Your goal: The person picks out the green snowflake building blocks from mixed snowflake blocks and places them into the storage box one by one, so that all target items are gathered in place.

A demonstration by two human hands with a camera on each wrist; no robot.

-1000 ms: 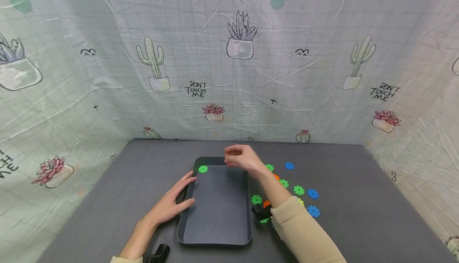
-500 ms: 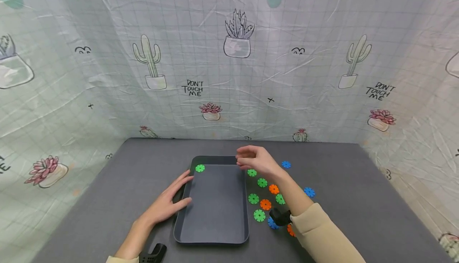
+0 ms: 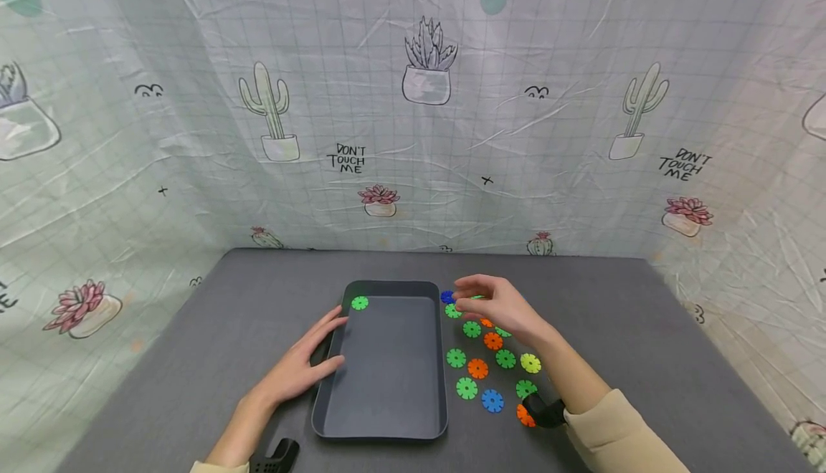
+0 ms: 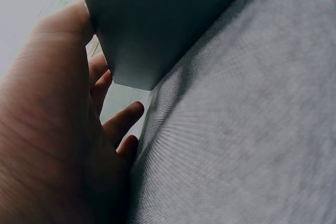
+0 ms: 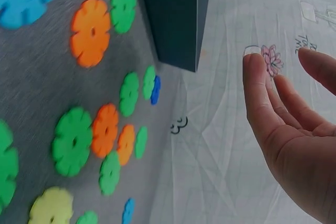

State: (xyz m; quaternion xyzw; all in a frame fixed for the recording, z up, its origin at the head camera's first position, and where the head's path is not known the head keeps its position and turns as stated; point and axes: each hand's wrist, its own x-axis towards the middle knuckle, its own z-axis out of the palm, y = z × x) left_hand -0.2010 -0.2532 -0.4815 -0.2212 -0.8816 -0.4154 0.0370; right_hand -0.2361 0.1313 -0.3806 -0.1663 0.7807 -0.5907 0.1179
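A dark grey tray lies on the table with one green notched disc in its far left corner. My left hand rests along the tray's left rim, fingers stretched out and the thumb reaching over the edge. Just right of the tray, my right hand hovers above the spread of notched plastic discs. Its fingers are loosely bent and hold nothing, as the right wrist view shows. Beneath it are a dark blue disc and a green disc; others are partly hidden by the hand.
Several green, orange, blue and yellow discs lie right of the tray, among them an orange disc, a blue disc and a yellow disc. A cactus-printed curtain stands behind the grey table.
My right hand has moved right, from above the tray's far right corner to over the discs. My left hand stays at the tray's rim. The head view has shifted slightly.
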